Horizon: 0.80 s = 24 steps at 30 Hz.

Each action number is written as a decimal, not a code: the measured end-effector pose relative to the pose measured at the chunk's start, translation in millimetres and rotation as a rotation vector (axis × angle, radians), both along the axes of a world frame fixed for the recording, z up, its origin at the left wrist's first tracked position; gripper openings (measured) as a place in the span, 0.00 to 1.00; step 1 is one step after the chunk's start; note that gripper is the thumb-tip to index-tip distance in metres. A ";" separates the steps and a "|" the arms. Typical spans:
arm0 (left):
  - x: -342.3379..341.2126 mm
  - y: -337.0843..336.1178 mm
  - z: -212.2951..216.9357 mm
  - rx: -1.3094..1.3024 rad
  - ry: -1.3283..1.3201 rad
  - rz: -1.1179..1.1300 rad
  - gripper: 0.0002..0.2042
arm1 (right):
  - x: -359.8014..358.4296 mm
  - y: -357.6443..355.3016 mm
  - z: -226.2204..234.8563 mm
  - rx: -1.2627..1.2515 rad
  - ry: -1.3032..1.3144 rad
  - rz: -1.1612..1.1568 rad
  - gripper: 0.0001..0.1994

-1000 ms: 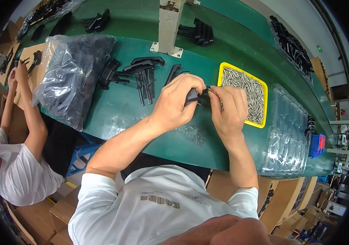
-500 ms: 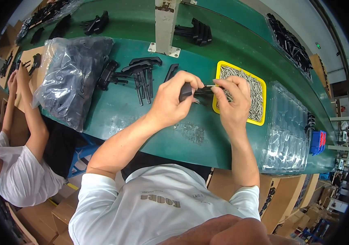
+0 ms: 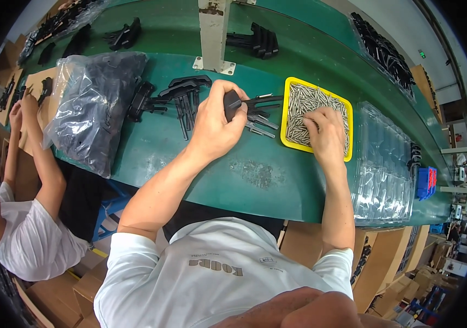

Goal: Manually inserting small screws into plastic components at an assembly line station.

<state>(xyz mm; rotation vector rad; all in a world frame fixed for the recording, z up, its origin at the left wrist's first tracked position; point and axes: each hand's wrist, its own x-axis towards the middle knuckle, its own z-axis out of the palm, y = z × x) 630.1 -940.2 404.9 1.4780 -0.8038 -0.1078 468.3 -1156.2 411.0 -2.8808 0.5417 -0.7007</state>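
Note:
My left hand (image 3: 214, 123) is closed around a black plastic part (image 3: 232, 105) with a blocky head. Long thin prongs (image 3: 266, 101) reach rightward from beside that hand; some carry silvery tips, and which belong to the held part is hard to tell. My right hand (image 3: 327, 134) dips into a yellow-rimmed tray (image 3: 285, 126) filled with small silver metal pins (image 3: 307, 98). Its thumb and fingers are curled together over the pins, and whatever lies between the fingertips is hidden. More black pronged parts (image 3: 185, 90) rest on the green bench, left of my left hand.
A clear bag of dark parts (image 3: 94, 115) sits at left, clear plastic trays (image 3: 383, 169) at right. A pale metal post (image 3: 213, 38) rises behind my hands. More black parts (image 3: 260, 42) lie beyond it. At far left, another person's arms (image 3: 42, 142) work over cardboard.
My right hand has left the held black part and moved right and down into the tray of pins. My left hand has shifted slightly left, still gripping the part.

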 end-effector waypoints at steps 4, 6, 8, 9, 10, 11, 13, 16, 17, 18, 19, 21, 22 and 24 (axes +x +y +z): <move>-3.2 4.1 6.7 0.118 0.007 -0.008 0.12 | -1.9 2.3 8.0 0.033 -0.163 -0.015 0.06; -4.0 5.5 7.6 0.159 0.009 -0.005 0.11 | -1.8 9.7 14.3 0.047 -0.218 -0.016 0.05; -4.5 6.4 6.8 0.115 0.069 -0.053 0.11 | 3.4 34.8 22.9 0.183 -0.243 0.020 0.04; -5.2 5.3 6.6 0.092 0.101 -0.082 0.11 | 5.9 47.2 26.7 0.248 -0.254 0.033 0.04; -5.7 4.5 6.4 0.068 0.132 -0.112 0.11 | 9.2 55.8 27.8 0.314 -0.264 0.046 0.03; -6.0 4.7 6.1 0.069 0.132 -0.109 0.11 | 13.6 61.6 26.7 0.316 -0.264 0.048 0.03; -6.2 4.8 5.3 0.036 0.135 -0.122 0.11 | 22.8 71.3 24.2 0.246 -0.259 0.134 0.03; -7.3 3.8 4.4 0.000 0.141 -0.134 0.10 | 30.8 77.1 20.6 0.173 -0.250 0.221 0.04; -8.4 3.1 5.3 -0.016 0.137 -0.121 0.10 | 32.4 77.7 18.8 0.143 -0.260 0.232 0.04; -9.6 2.3 6.7 -0.033 0.133 -0.108 0.10 | 33.6 77.9 16.9 0.113 -0.271 0.243 0.04; -10.5 1.5 7.9 -0.049 0.130 -0.096 0.10 | 34.5 78.1 15.3 0.083 -0.281 0.254 0.04; -11.1 1.8 8.6 -0.067 0.129 -0.084 0.10 | 35.7 79.0 13.6 0.053 -0.288 0.265 0.04; -11.2 2.3 8.7 -0.057 0.121 -0.085 0.10 | 35.9 79.6 13.0 0.032 -0.285 0.260 0.05; -11.6 2.7 8.8 -0.036 0.105 -0.088 0.10 | 35.7 80.8 12.0 -0.009 -0.279 0.250 0.05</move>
